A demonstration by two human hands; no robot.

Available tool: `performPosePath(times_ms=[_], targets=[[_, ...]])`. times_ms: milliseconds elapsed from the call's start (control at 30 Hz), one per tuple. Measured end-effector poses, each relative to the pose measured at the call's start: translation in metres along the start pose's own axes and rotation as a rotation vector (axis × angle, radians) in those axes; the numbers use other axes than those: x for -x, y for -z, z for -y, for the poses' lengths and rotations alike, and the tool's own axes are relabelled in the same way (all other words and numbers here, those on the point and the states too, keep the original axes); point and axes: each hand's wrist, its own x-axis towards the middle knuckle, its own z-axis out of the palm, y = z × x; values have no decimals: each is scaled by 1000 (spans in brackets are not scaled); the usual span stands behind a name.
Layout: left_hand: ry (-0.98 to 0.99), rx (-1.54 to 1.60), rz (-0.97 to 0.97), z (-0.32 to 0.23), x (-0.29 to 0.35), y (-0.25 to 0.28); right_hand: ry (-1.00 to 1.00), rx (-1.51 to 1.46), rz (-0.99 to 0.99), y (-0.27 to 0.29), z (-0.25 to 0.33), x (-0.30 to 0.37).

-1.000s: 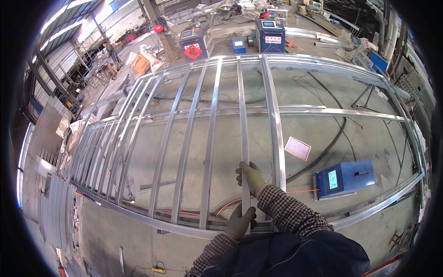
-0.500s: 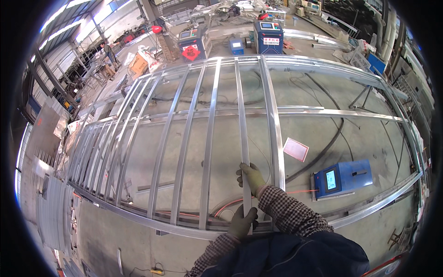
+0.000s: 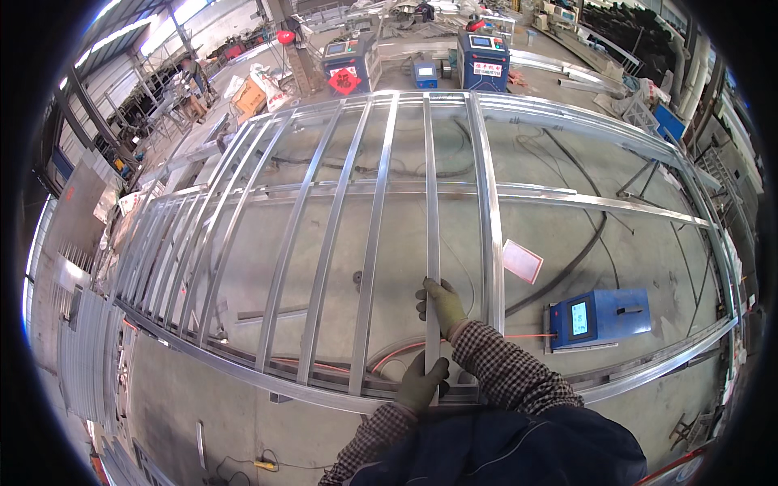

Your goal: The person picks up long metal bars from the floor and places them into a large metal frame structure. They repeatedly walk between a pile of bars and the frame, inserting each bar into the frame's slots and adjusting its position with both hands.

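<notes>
A long silver square metal tube [image 3: 432,219] runs lengthwise away from me across a large metal frame [image 3: 267,381]. My right hand [image 3: 444,306], in an olive glove, is closed around this tube from its right side. Nearer to me, my left hand [image 3: 420,382] grips the same tube close to its near end, wearing a similar glove with dark fingertips. Beside the tube on the right stands a wider upright bar [image 3: 486,235] of the frame. To its left lies a parallel metal bar [image 3: 374,243]. My body partly covers the frame's near rail.
Right of my arm, a blue machine with a screen [image 3: 604,320] sits within the frame, a red hose running from it. A white-and-red sheet [image 3: 522,262] and black cables [image 3: 579,259] lie on the floor. Blue machines [image 3: 483,65] stand beyond the frame. Far left, a person [image 3: 194,77] is visible.
The whole scene has shifted slightly in view. Both hands keep their hold on the tube, and I cannot tell whether the tube itself has moved.
</notes>
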Motion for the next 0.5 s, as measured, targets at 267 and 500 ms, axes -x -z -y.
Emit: performPosePath(times_ms=[267, 500], targets=[[-130, -399, 39, 4, -6, 15, 70, 164, 2, 1, -29, 44], [-197, -674, -69, -17, 38, 55, 18, 154, -22, 11, -43, 48]])
